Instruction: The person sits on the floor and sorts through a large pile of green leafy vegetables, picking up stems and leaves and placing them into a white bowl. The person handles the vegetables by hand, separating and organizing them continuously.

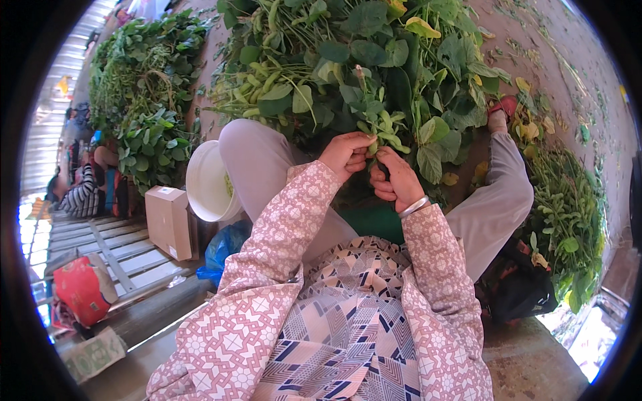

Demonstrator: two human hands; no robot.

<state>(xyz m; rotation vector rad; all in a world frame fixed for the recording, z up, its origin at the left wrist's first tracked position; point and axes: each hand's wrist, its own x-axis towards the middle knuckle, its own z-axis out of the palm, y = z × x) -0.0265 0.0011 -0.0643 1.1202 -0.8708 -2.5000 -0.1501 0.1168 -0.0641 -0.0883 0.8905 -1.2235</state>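
My left hand [349, 154] pinches a green bean pod at a leafy stem between thumb and fingers. Close beside it on the right, my right hand [396, 176], with a metal bangle at the wrist, is closed around a small dark handle [384, 170]; the rest of that tool is hidden. Between and above my fingertips is a cluster of green bean pods [388, 131]. A large heap of cut bean plants [371, 55], with broad leaves and pods, lies right before my knees. A white plastic bucket [208, 183], with some green things inside, stands tilted beside my left knee.
More cut plants lie in a heap [145, 90] at the upper left and another heap [562, 220] at the right. A cardboard box [168, 220], a blue plastic bag [225, 248] and a red bag [84, 290] are at the left. A person [83, 195] sits at the far left.
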